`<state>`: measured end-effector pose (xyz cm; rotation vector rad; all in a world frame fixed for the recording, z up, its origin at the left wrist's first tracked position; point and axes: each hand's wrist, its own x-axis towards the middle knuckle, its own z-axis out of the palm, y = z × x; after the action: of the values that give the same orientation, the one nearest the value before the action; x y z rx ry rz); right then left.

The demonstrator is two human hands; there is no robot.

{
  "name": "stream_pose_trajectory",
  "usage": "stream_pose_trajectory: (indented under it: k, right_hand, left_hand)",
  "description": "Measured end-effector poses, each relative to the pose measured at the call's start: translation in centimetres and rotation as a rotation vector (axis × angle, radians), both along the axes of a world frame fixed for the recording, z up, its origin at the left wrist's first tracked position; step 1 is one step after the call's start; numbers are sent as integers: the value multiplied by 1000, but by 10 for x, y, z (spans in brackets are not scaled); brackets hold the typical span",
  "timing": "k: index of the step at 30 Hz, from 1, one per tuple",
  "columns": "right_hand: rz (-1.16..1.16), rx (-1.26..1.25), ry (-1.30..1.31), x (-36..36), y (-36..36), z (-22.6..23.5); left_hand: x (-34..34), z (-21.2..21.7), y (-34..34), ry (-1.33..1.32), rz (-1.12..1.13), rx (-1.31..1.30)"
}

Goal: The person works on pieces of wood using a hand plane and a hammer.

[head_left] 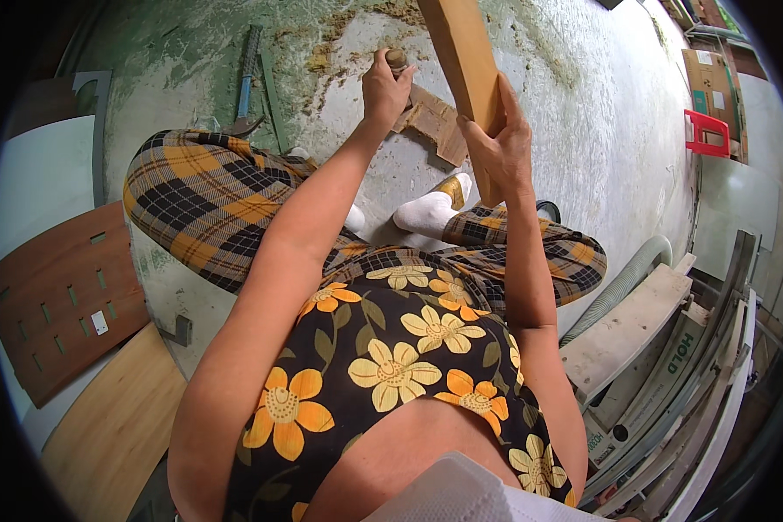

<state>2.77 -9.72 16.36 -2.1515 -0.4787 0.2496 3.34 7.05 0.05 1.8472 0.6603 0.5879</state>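
Observation:
My right hand (505, 143) grips a long, smooth wooden beam (461, 65) by its near end, thumb on one side and fingers along the other. The beam is tilted up and runs out past the top of the view. My left hand (387, 94) is closed round a short brown piece with a round end (397, 59), perhaps a wooden handle; its lower part is hidden. Just beyond my feet, a notched wooden block (433, 126) lies on the floor, close to my left hand and partly behind it.
A blue-handled hammer (245, 87) and a thin green strip (272, 103) lie at the left. Wood shavings (326, 56) litter the far floor. Brown slotted board (65, 296) leans left; stacked planks (626, 335) and a grey hose (626, 283) lie right, near a red stool (706, 133).

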Motion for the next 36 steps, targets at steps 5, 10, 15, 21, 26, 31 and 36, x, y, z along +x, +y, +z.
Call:
stream_pose_trajectory:
  k: [5,10,15,21,26,31,36]
  right_hand:
    - [26,125,-73,-12,19,22]
    - [89,-322,72,-4,3,-34]
    - [62,-94,51,-5,17,-12]
    - [78,-328,77,-2,7,-36]
    - [87,-149,57,-5,19,-11]
    - [97,-121,-10,-4,13,-32]
    - [47,-82,67,-3,5,-31]
  left_hand:
    - [-2,5,2,5,-8,-38]
    - [-4,20,-1,55,40,-146]
    - [-4,8,2,-58,8,-48]
    - [1,3,0,2,39,-116]
    - [0,-1,4,-117,33,-65]
    - [-1,3,2,-64,51,-142]
    - [-2,0,-1,-78,73,-87]
